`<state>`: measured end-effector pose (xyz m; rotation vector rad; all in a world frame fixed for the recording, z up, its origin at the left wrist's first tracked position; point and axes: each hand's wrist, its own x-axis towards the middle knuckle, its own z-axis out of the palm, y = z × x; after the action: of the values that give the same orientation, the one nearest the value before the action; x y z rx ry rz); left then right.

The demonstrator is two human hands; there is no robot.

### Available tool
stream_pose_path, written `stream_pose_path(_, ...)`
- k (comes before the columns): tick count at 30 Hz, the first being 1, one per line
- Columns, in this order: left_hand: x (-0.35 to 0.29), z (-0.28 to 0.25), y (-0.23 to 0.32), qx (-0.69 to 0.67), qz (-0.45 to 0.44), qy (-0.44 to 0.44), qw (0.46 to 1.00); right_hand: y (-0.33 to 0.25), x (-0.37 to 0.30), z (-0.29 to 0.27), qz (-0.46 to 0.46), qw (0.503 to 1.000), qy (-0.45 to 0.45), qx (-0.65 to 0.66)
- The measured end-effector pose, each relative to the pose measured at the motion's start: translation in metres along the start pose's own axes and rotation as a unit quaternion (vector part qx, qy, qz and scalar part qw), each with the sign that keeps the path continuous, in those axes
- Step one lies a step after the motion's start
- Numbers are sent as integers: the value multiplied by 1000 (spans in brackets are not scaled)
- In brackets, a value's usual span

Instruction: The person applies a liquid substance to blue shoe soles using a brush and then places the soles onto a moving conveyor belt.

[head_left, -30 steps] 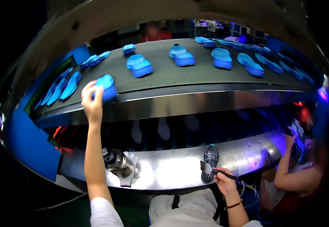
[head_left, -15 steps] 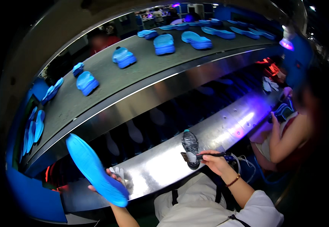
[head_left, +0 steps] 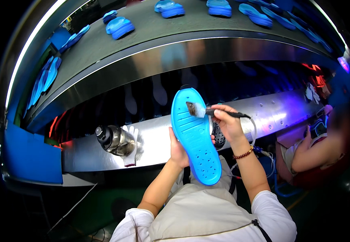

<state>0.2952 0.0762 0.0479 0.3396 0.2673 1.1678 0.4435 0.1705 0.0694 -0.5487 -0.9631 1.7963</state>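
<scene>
My left hand (head_left: 178, 150) is closed round a bright blue shoe sole (head_left: 201, 149) from its left edge, with fingertips showing at the right edge. Grooves and small holes mark the sole's upward face. Between the fingers of my right hand (head_left: 229, 123) is the black handle of a brush (head_left: 198, 109), a thin tube trailing from its end. The bristles lie over the upper part of the blue sole; whether they touch it I cannot tell. Partly hidden behind the sole, a black textured shoe sole (head_left: 219, 136) rests on the metal ledge.
On the metal ledge (head_left: 158, 137) stand a dark capped bottle (head_left: 115, 140) and a white glove (head_left: 132, 155). Beyond, a conveyor belt (head_left: 142, 34) carries several blue soles (head_left: 119, 27). A person (head_left: 316, 149) sits at the right. Another glove (head_left: 312, 93) lies farther right.
The blue sole has come from the left to in front of me, its grooved face now up. My right hand has moved the brush from the black sole to over the blue one.
</scene>
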Motion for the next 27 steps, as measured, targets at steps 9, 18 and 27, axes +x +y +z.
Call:
stream_pose_path(9,10,-5,-11,31,77,105,991,3,12,49,-263,833,-57,-484)
stream_pose_path(18,-15,-26,39,80,127,143,978,-4,-66,26,-55,838,-305,-449)
stream_pose_path(27,-6,22,9,25,64,105,992,-36,-11,53,-242,864,-176,-405)
